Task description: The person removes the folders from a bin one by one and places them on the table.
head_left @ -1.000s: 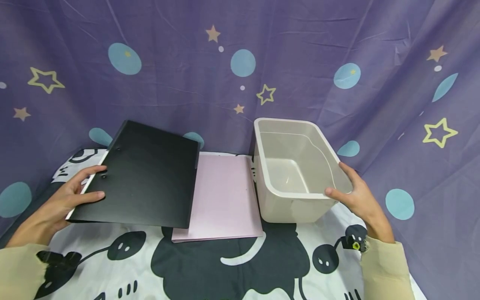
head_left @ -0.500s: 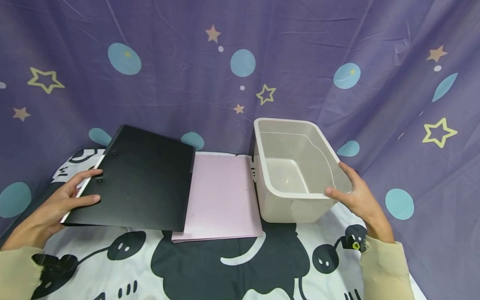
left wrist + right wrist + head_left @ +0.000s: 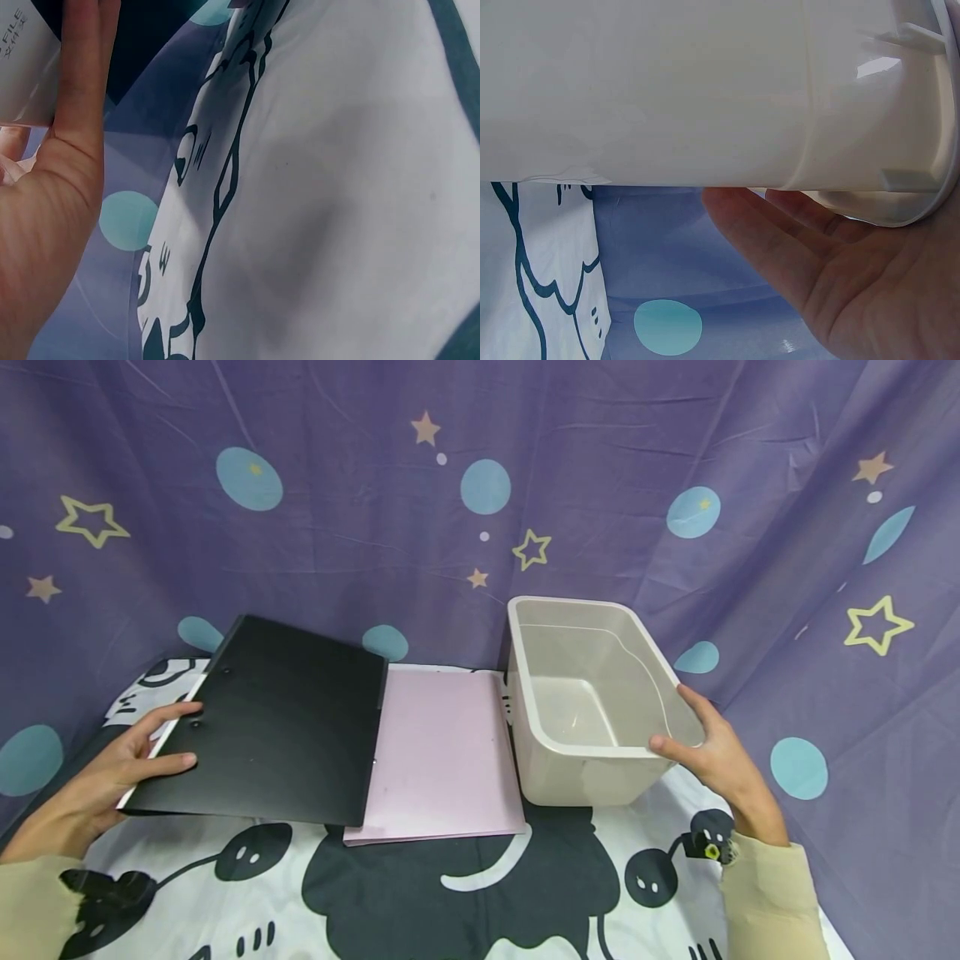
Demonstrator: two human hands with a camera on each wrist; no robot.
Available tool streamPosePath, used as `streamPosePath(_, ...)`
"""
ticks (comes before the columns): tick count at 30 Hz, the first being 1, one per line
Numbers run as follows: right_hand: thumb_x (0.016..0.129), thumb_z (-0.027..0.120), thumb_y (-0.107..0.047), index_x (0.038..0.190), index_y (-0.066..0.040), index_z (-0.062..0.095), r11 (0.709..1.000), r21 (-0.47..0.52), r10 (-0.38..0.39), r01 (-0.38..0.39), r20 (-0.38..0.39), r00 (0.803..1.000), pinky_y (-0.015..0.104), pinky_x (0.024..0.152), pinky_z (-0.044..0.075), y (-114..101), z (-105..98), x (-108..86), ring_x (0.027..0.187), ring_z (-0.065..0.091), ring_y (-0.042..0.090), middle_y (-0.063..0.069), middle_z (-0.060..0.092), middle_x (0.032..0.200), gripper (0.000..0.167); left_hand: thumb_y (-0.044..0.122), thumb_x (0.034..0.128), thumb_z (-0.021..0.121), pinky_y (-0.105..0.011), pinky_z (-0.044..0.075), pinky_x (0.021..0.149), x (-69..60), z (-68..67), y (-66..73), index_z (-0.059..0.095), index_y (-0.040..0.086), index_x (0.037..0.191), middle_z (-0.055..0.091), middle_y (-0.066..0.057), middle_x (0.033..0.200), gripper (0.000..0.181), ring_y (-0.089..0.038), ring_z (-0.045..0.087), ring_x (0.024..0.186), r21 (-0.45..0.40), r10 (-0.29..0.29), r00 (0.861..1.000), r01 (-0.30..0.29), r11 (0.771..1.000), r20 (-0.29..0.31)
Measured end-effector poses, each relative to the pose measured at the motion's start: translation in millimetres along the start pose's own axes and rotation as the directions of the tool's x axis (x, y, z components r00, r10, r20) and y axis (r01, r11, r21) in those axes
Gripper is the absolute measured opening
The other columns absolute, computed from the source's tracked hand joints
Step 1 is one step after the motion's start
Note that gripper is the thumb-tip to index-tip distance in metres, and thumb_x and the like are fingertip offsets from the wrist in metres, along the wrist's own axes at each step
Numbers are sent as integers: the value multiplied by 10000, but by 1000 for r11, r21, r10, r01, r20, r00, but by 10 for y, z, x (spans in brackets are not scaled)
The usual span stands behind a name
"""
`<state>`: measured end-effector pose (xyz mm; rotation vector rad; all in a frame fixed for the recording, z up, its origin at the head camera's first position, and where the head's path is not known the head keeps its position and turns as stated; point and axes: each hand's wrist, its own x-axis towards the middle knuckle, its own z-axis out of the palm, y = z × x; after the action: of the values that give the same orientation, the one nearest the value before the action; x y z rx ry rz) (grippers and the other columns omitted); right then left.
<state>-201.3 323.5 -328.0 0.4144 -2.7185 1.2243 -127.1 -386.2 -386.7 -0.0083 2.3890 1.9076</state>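
A black file folder (image 3: 277,727) with a white spine is gripped by my left hand (image 3: 123,764), thumb and a finger on its cover. Printed lettering marks the spine (image 3: 30,67) in the left wrist view. The folder tilts above the cloth, its right edge over a pink folder (image 3: 450,760) that lies flat. To the right stands a beige plastic bin (image 3: 592,777) with its top uncovered and nothing seen inside. My right hand (image 3: 720,752) holds the bin's front right corner, thumb over the rim, other fingers against the outer wall (image 3: 667,97).
A white cloth (image 3: 277,893) with black cartoon prints covers the table. Behind it hangs a purple curtain (image 3: 337,510) with stars and blue dots, close to the back of the bin and folders.
My left hand has moved a little left and down with the black folder, so more of the pink folder shows. The right hand and the bin have stayed put.
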Motion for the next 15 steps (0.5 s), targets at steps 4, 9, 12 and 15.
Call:
streamPosePath(4,819,740,-223,1530,-87,169,1000,-5,-2,2,-2,1000,476,926,362,3,-2,3,1220,429,366,242,343,1452,921,59,952,566,-376,545,518,0,-9,-19,252,382,1497,112,85,1483,706,-220,665,657,19,-9,1000,9,1000,-3)
streamPosePath(9,819,741,-225,1531,-94,167,1000,0,0,0,-2,1000,499,934,355,7,-4,1,1226,423,367,239,338,1457,924,133,961,577,-377,552,567,-14,-36,-50,215,425,1497,-32,191,1542,710,-41,517,1076,109,-33,999,37,993,-36)
streamPosePath(12,819,741,-222,1532,-96,165,1000,2,1,-1,-1,1000,501,939,351,9,-3,1,1229,423,364,237,338,1460,925,146,962,577,-372,552,573,-21,-52,-68,203,426,1500,-53,208,1543,713,-3,440,1110,137,-31,998,37,990,-46)
streamPosePath(15,817,743,-220,1532,-98,167,1000,0,1,-1,-1,1000,483,940,353,11,-2,2,1228,427,359,235,343,1458,926,114,958,577,-374,549,546,-18,-64,-78,222,408,1500,53,150,1531,711,-49,590,821,121,-22,999,28,992,-47)
